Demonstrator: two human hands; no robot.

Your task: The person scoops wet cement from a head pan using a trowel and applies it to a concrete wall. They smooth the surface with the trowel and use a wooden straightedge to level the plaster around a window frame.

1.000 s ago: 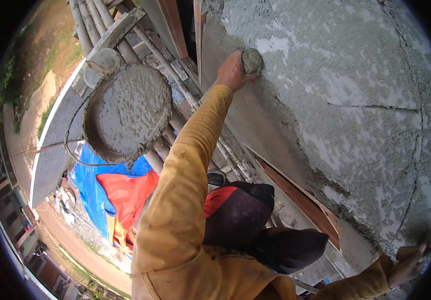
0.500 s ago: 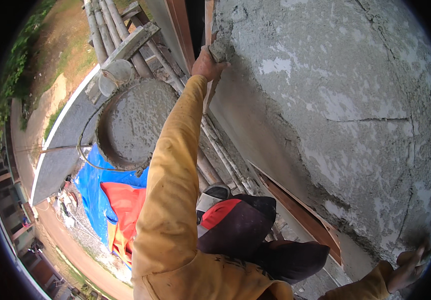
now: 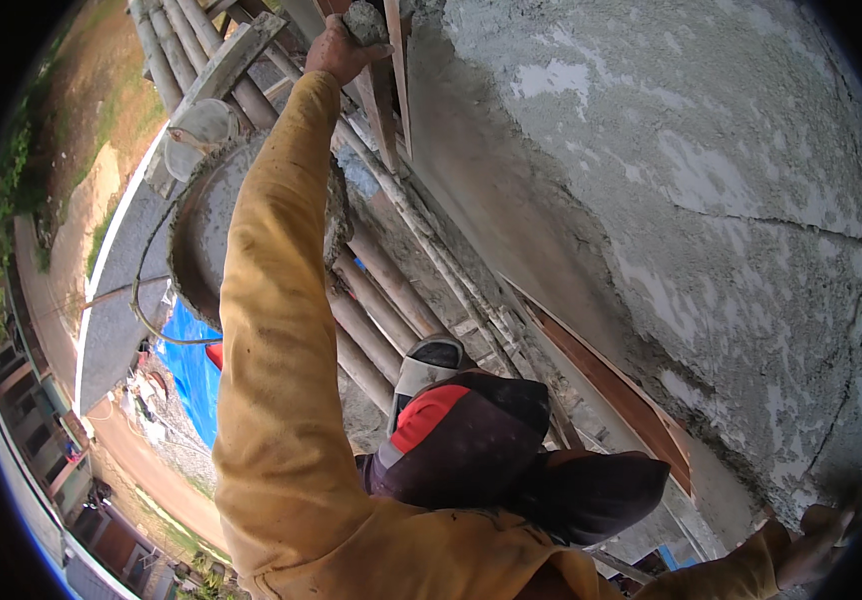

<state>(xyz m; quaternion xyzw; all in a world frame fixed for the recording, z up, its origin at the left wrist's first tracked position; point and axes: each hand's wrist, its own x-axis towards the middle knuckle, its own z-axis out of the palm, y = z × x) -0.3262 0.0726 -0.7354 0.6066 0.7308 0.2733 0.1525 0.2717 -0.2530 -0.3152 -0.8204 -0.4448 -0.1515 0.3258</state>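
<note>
My left arm, in a mustard sleeve, stretches up toward a door or window frame [image 3: 400, 75]. My left hand [image 3: 341, 52] is closed, with a grey mortar lump [image 3: 366, 22] between thumb and fingers. A wooden piece [image 3: 379, 120] hangs below that hand; whether I grip it too, I cannot tell. At the lower right, my right hand [image 3: 813, 548] is curled against the grey plastered wall [image 3: 731, 200]; whatever it holds is lost in the dark picture rim. Left of my left forearm, a round tub [image 3: 206, 230] with wet mortar is partly hidden by the sleeve.
Bamboo poles [image 3: 376, 285] form the scaffold under me, with gaps between them. A pale bucket [image 3: 199, 135] sits by a wooden beam [image 3: 226, 65]. A brown-framed opening [image 3: 611, 390] borders the wall. Far below are a blue tarp [image 3: 186, 365] and a dirt road [image 3: 141, 450].
My left hand has moved up and left, away from the wall edge, with the grey lump. The sleeve now covers more of the tub. My right hand has shifted slightly at the wall.
</note>
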